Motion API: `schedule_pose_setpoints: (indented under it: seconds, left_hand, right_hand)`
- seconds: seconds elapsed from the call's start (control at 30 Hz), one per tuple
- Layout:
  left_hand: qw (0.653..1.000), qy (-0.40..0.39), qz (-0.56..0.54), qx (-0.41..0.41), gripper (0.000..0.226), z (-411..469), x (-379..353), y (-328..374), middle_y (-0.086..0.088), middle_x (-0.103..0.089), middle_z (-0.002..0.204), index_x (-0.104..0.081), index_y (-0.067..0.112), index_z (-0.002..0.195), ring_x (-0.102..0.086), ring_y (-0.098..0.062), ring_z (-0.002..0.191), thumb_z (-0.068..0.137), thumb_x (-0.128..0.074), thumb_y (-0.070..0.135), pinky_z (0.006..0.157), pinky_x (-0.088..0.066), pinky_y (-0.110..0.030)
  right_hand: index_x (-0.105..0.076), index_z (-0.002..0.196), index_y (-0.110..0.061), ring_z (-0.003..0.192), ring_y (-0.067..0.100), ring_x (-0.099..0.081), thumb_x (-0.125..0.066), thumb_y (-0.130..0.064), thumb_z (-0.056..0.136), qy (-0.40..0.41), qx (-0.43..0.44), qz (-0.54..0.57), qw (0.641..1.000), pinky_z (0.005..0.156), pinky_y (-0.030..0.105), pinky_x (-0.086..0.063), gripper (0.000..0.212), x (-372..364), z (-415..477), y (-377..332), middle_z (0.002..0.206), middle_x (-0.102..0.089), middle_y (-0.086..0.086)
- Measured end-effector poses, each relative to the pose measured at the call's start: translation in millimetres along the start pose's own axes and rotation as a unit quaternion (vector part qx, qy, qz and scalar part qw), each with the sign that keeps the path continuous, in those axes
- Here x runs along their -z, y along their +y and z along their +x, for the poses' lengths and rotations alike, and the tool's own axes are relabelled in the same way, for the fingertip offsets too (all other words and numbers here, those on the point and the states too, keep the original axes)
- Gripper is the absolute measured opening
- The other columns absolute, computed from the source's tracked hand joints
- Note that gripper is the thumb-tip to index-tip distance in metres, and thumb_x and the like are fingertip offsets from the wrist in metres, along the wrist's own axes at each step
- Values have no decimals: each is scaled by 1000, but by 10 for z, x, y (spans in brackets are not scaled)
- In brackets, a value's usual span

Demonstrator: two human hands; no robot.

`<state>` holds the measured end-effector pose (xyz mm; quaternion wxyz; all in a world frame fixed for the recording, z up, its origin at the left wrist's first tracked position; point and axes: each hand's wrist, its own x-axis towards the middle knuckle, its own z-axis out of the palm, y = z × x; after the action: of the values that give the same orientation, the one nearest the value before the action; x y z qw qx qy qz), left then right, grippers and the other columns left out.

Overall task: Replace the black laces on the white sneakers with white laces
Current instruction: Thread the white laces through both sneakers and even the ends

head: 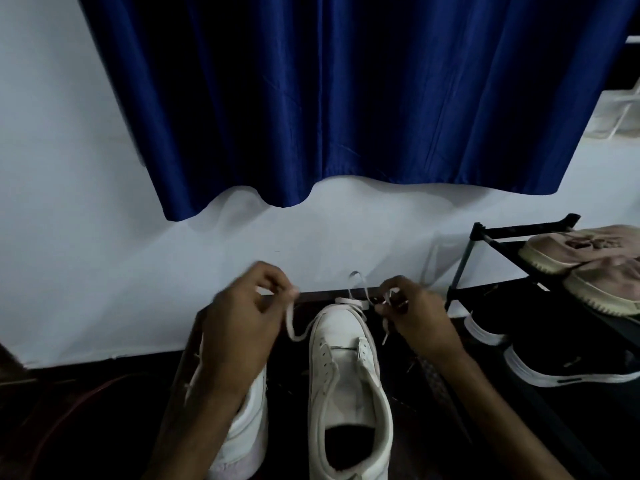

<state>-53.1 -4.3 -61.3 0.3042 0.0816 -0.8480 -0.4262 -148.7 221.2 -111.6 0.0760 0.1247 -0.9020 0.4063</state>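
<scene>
A white sneaker [346, 368] stands in the middle of the floor, toe towards the wall, its eyelets bare of lace. A white lace [358, 292] lies around its toe, one end running left and one right. My left hand [242, 323] pinches the left stretch of the lace above the toe's left side. My right hand [412, 313] pinches the right stretch, whose tip hangs below the fingers. A second white sneaker [242, 427] stands to the left, partly hidden under my left forearm.
A black shoe rack [485, 237] stands at the right with beige sneakers [588, 268] on top and black shoes with white soles [561, 365] below. A blue curtain [346, 98] hangs on the white wall. Red cables [69, 403] lie on the dark floor at the left.
</scene>
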Motion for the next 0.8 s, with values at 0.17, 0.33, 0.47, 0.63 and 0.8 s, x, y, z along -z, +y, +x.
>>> schedule_pose_setpoints:
  seconds: [0.17, 0.33, 0.47, 0.63, 0.8]
  left_hand:
    - [929, -148, 339, -26, 14, -45, -107, -9, 13, -69, 90, -59, 31, 88, -64, -8, 90, 91, -61, 45, 66, -38, -26]
    - [909, -176, 368, -91, 16, -57, -159, -71, 7, -54, 112, -60, 31, 106, -52, -16, 108, 96, -53, 41, 78, -50, -35]
    - [936, -187, 245, -171, 15, -61, -185, -29, 16, -55, 105, -64, 33, 100, -53, -5, 101, 98, -49, 36, 75, -49, -30]
    - [928, -289, 153, -177, 20, -82, -162, 26, 28, -60, 105, -63, 42, 99, -54, 10, 97, 87, -56, 56, 79, -47, -20]
    - [909, -333, 172, -184, 33, -67, -141, 62, 31, -60, 102, -65, 43, 100, -55, 7, 99, 86, -41, 61, 82, -51, -31]
  right_hand:
    - [-68, 90, -20, 71, -3, -61, -68, 1, 85, -11, 27, -27, 999, 61, 3, -40, 21, 49, -57, 109, 78, -64, -10]
    - [-70, 112, -28, 105, 19, -57, -69, -11, 88, -89, 94, -157, 979, 85, 28, -49, 29, 202, -121, 211, 119, -57, -1]
    - [-68, 114, -42, 108, 15, -36, -78, -31, 78, -146, 140, -190, 961, 93, 28, -38, 39, 280, -176, 255, 122, -42, -11]
    - [-70, 87, -35, 95, 3, -28, -75, -38, 76, -123, 197, -166, 958, 86, 33, -40, 12, 116, -219, 240, 110, -46, -14]
    - [-64, 87, -31, 91, 0, -51, -70, -23, 87, -82, 171, -73, 979, 78, 25, -42, 9, 230, -219, 138, 96, -63, -17]
